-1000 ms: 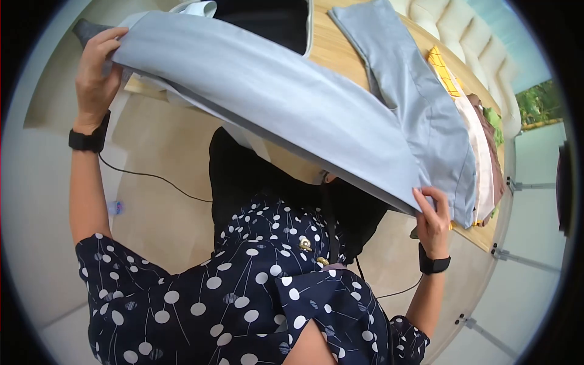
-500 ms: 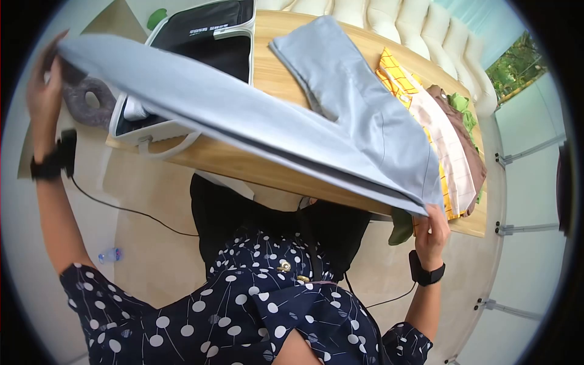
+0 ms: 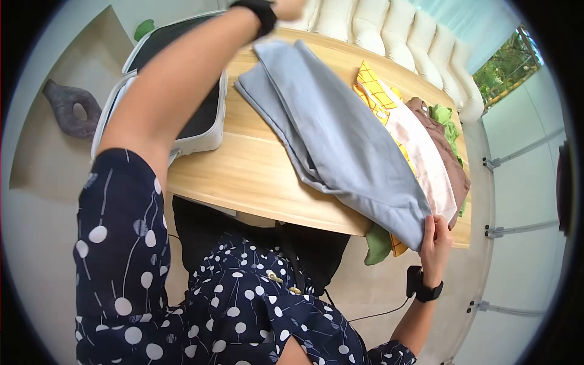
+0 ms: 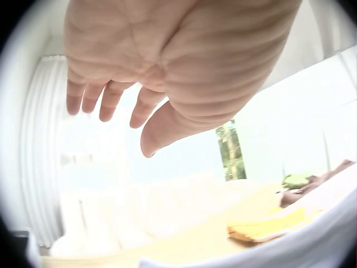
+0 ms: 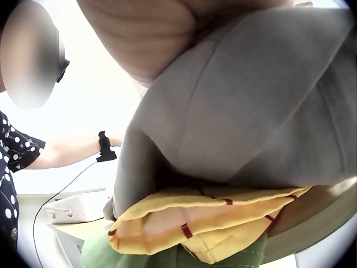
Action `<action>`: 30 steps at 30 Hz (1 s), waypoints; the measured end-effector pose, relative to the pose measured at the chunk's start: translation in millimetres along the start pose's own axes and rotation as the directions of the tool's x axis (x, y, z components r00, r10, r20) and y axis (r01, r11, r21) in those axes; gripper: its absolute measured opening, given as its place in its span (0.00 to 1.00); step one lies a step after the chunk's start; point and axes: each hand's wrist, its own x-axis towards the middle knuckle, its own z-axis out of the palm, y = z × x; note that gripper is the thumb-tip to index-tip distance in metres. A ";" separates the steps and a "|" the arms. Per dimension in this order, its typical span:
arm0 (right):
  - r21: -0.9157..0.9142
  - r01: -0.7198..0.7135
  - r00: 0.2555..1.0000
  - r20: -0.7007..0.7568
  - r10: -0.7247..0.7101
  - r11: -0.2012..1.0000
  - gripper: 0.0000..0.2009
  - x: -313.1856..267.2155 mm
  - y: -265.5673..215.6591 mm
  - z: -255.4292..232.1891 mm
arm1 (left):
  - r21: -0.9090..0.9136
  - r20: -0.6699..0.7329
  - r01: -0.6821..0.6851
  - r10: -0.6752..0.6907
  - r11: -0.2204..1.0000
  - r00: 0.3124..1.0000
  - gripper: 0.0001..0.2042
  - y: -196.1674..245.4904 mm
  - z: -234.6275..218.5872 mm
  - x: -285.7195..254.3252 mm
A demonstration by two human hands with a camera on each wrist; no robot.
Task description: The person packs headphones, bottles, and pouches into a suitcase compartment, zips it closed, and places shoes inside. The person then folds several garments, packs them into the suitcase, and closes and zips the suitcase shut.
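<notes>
Grey-blue trousers (image 3: 340, 134) lie across the wooden table, one leg laid largely over the other and the leg ends toward the far side. My right hand (image 3: 435, 246) pinches their near right end between thumb and fingers at the table's edge. Past the far leg ends, my left hand (image 3: 288, 8) is raised, partly cut off by the head view's top edge. The left wrist view shows that left hand (image 4: 162, 61) with fingers extended and nothing in it. Close up in the right wrist view, the trousers (image 5: 223, 106) hang over a yellow cloth with red lines (image 5: 217, 223).
Right of the trousers, a yellow checked cloth (image 3: 374, 90), a pale checked cloth (image 3: 426, 161), a brown garment (image 3: 447, 173) and green cloth (image 3: 447, 125) overlap on the table (image 3: 243, 188). An open white suitcase (image 3: 207, 142) stands left, partly behind my left arm. A grey neck pillow (image 3: 64, 100) lies beyond.
My left hand has swung from far left to the top middle and let go of the trouser leg, which now lies over the other leg. The right hand keeps its grip.
</notes>
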 end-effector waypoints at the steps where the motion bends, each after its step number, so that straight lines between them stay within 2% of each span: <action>1: 0.014 -0.009 0.999 0.035 0.009 1.000 0.11 0.7 5.0 2.2 | -0.071 0.111 -0.004 0.012 0.997 0.994 0.21 32.1 -0.6 -14.5; 2: 0.114 -0.071 0.995 0.079 0.062 0.991 0.13 2.5 14.0 2.7 | -0.031 0.185 -0.079 0.083 0.996 0.979 0.17 65.2 -10.6 -31.4; 3: 0.116 -0.081 0.993 0.091 0.071 0.990 0.13 2.7 15.6 2.2 | -0.215 0.144 -0.203 0.236 0.955 0.961 0.06 94.2 -10.8 -66.5; 4: 0.123 -0.091 0.988 0.136 0.074 0.988 0.13 2.7 14.8 1.1 | -0.356 0.139 -0.124 0.184 0.926 0.973 0.05 109.4 -8.7 -97.9; 5: 0.127 -0.102 0.980 0.181 0.078 0.987 0.13 1.2 14.8 -0.8 | -0.421 0.094 -0.230 0.294 0.877 0.951 0.07 115.3 -4.3 -127.4; 6: 0.170 -0.190 0.958 0.246 0.145 0.967 0.11 -2.2 17.3 -3.2 | -0.482 0.379 -0.047 0.256 0.875 0.889 0.08 126.6 -26.0 -155.2; 7: 0.163 -0.200 0.955 0.253 0.155 0.966 0.11 -5.8 14.6 -4.8 | -0.536 0.473 0.023 0.277 0.844 0.837 0.09 130.8 -30.2 -177.5; 8: 0.119 -0.071 0.952 0.304 0.031 0.990 0.12 -9.2 9.0 -7.6 | -0.590 0.506 0.050 0.322 0.806 0.800 0.08 132.7 -27.6 -198.6; 9: 0.084 0.066 0.929 0.358 -0.092 0.994 0.15 -10.7 3.9 -11.8 | -0.687 0.429 0.083 0.310 0.722 0.849 0.06 136.5 -29.2 -218.2; 10: 0.098 0.016 0.882 0.468 -0.061 0.995 0.18 -9.9 0.6 -17.7 | -0.714 0.403 0.111 0.275 0.691 0.873 0.06 142.1 -28.9 -232.3; 11: 0.093 0.022 0.878 0.474 -0.064 0.995 0.18 -10.6 2.0 -20.1 | -0.738 0.378 0.138 0.235 0.660 0.895 0.06 145.0 -28.2 -242.1; 12: 0.091 -0.011 0.899 0.436 -0.030 0.996 0.17 -12.8 4.4 -22.5 | -0.738 0.379 0.148 0.224 0.658 0.898 0.06 146.1 -27.2 -247.2; 13: 0.092 -0.043 0.918 0.396 0.003 0.995 0.17 -14.0 6.5 -25.5 | -0.738 0.307 0.107 0.191 0.666 0.932 0.07 148.4 -26.6 -250.5; 14: 0.021 -0.004 0.932 0.362 -0.004 1.000 0.14 -13.1 4.4 -33.7 | -0.735 0.232 0.064 0.161 0.676 0.959 0.08 150.5 -27.0 -252.6; 15: 0.017 0.000 0.931 0.365 -0.006 1.000 0.14 -11.4 1.8 -38.5 | -0.736 0.230 0.067 0.157 0.673 0.961 0.08 150.9 -28.4 -252.8; 17: 0.093 0.027 0.979 0.200 -0.045 0.995 0.09 -5.7 -6.9 -48.0 | -0.679 0.176 0.003 0.160 0.734 0.971 0.09 151.7 -32.1 -250.1; 18: -0.022 0.135 0.983 0.125 -0.131 0.991 0.08 0.4 -22.3 -59.6 | -0.685 0.166 -0.004 0.161 0.729 0.973 0.09 154.5 -31.0 -252.7; 19: -0.139 0.232 0.972 0.061 -0.226 0.963 0.08 9.4 -34.2 -65.7 | -0.718 0.212 -0.004 0.223 0.697 0.952 0.11 156.9 -25.8 -256.0; 20: -0.065 0.281 0.957 -0.052 -0.284 0.958 0.09 16.0 -31.4 -64.0 | -0.748 0.252 -0.001 0.285 0.664 0.925 0.14 158.6 -22.8 -256.8; 21: -0.194 0.348 0.927 -0.079 -0.368 0.917 0.08 22.0 -42.9 -67.9 | -0.749 0.242 -0.009 0.286 0.663 0.927 0.14 160.1 -25.0 -254.7; 24: -0.218 0.377 0.908 -0.104 -0.405 0.900 0.08 38.8 -64.2 -79.8 | -0.876 0.340 0.131 0.402 0.465 0.850 0.27 168.1 -26.5 -247.7; 25: -0.240 0.413 0.884 -0.125 -0.450 0.879 0.07 44.6 -71.7 -81.4 | -0.879 0.334 0.127 0.403 0.459 0.852 0.27 171.4 -28.3 -245.5; 27: -0.270 0.446 0.857 -0.145 -0.494 0.853 0.07 55.3 -90.2 -83.6 | -0.867 0.390 0.149 0.462 0.475 0.797 0.31 177.8 -34.3 -241.2; 28: -0.249 0.483 0.841 -0.136 -0.524 0.840 0.07 59.0 -102.1 -84.0 | -0.853 0.450 0.180 0.515 0.491 0.729 0.32 180.9 -34.9 -237.4; 30: -0.257 0.507 0.820 -0.150 -0.552 0.823 0.07 63.4 -122.7 -82.9 | -0.857 0.435 0.159 0.523 0.490 0.733 0.33 189.5 -32.7 -235.5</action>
